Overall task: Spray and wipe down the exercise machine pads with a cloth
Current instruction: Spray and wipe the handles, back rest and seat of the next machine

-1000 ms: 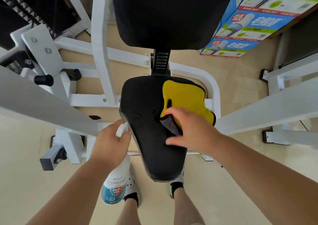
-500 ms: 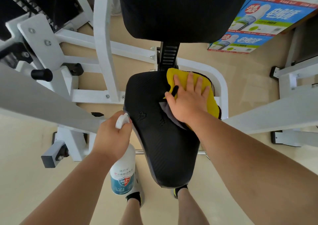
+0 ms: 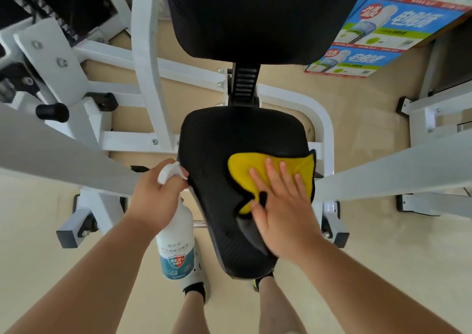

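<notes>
My right hand [image 3: 283, 211] presses the yellow cloth [image 3: 258, 172] flat-fingered on the seat pad [image 3: 219, 154]; beside the pad, my left hand [image 3: 155, 195] grips the spray bottle [image 3: 176, 246].

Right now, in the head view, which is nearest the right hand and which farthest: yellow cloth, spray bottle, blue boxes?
1. yellow cloth: under the right hand, on the seat pad.
2. spray bottle: leftward, in the left hand.
3. blue boxes: far upper right.

I see the cloth [image 3: 258, 171] on the seat [image 3: 224, 139] toward 3 o'clock, bottle [image 3: 176, 246] at its 9, backrest [image 3: 255, 14] at 12
</notes>
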